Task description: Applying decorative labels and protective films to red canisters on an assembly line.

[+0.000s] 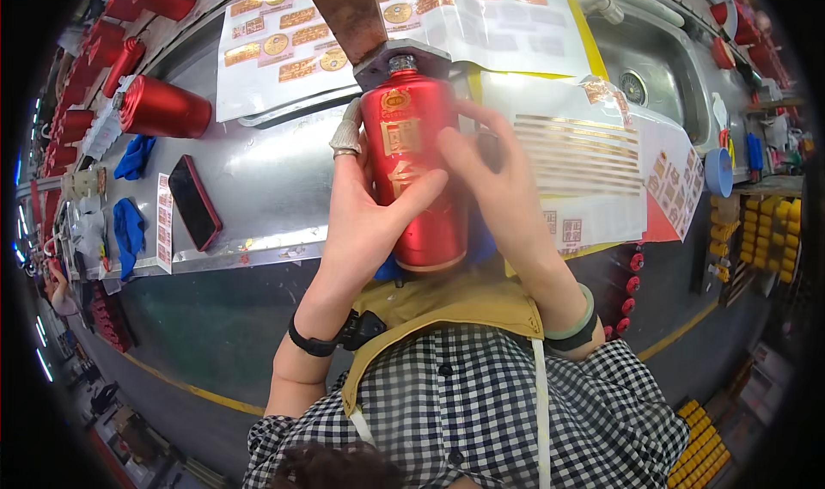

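A glossy red bottle with gold lettering lies tilted in front of me, its neck toward a metal bracket at the far end. My left hand is closed around its left side, thumb across the front below the gold characters. A white ribbed sleeve covers one of its fingers. My right hand curves around the right side, fingertips against the red surface near the upper gold lettering. The fingers' far ends behind the bottle are hidden.
Sheets of gold stickers and a sheet with gold strips cover the steel bench. To the left are a phone, blue cloths and another red bottle. A sink lies far right.
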Demonstrator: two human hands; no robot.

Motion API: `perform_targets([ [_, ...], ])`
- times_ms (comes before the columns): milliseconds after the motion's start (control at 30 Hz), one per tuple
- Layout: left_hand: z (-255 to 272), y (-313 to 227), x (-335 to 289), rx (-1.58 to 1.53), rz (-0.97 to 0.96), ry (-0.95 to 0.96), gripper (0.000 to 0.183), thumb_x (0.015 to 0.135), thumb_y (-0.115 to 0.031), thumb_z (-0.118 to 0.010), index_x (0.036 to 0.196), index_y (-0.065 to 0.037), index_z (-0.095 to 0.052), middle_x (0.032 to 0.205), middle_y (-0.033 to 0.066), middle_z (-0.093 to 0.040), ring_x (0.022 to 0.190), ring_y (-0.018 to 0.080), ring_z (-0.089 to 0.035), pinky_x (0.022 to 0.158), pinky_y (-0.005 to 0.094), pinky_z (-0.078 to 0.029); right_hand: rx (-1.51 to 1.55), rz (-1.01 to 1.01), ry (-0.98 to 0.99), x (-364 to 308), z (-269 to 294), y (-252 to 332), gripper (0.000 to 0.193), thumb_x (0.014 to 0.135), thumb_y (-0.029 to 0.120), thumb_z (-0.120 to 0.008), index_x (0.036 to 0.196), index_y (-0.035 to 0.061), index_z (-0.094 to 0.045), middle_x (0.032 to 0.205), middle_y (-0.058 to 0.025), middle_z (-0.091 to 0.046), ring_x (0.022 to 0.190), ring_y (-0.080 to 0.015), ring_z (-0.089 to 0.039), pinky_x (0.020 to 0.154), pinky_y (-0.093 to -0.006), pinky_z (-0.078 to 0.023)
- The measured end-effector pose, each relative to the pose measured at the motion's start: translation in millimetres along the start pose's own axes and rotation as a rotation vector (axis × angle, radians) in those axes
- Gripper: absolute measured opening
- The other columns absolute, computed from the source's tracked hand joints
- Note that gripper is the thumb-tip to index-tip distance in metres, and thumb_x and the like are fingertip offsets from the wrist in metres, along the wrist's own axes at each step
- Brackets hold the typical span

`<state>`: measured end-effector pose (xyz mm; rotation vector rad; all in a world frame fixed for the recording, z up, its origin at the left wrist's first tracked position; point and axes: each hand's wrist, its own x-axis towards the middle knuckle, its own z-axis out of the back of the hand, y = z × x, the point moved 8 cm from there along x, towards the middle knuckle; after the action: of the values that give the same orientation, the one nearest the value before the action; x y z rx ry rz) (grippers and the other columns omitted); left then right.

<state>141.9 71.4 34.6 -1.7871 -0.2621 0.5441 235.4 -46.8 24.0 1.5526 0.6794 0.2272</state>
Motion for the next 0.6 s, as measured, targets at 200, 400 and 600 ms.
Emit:
perform_targets([
  [200, -1.9, 2.0, -0.2, 0.112, 0.038, -0.029, 0.089, 0.084, -0.009, -0.082, 0.152, 0.000, -0.025, 0.141, 0.0157, -0.051, 0.125, 0.0201, -0.058, 0.102, 0.0367, -0.053, 0.018, -0.002, -0.004, 1.5, 0.2, -0.2, 0.053, 0.096, 0.028, -0.077, 0.135, -0.0026, -0.056, 0.076, 0.0064, -0.045, 0.071, -0.0031, -0.041, 0.064, -0.0213, -0.037],
  [400, -5.1, -2.1, -7.3, 0.095, -0.010, 0.011, 0.098, 0.086, -0.009, -0.080, 0.159, 0.001, -0.015, 0.142, 0.0167, -0.050, 0.126, 0.0210, -0.057, 0.105, 0.0377, -0.051, -0.112, 0.140, 0.020, 3.4, 12.2, 15.5, 0.053, 0.099, 0.023, -0.072, 0.140, -0.0017, -0.049, 0.098, -0.0036, -0.062, 0.090, -0.0102, -0.058, 0.083, -0.0254, -0.048],
  [600, 13.8, 16.2, -11.7, -0.135, 0.158, 0.049, 0.075, 0.110, -0.058, -0.027, 0.161, -0.003, -0.026, 0.157, 0.0151, -0.044, 0.143, 0.0254, -0.046, 0.120, 0.0427, -0.034, -0.286, 0.351, 0.290, -0.3, 5.4, 63.8, 0.041, 0.095, -0.005, -0.063, 0.135, 0.0027, -0.056, 0.108, -0.0131, -0.070, 0.097, -0.0212, -0.067, 0.092, -0.0317, -0.052],
])
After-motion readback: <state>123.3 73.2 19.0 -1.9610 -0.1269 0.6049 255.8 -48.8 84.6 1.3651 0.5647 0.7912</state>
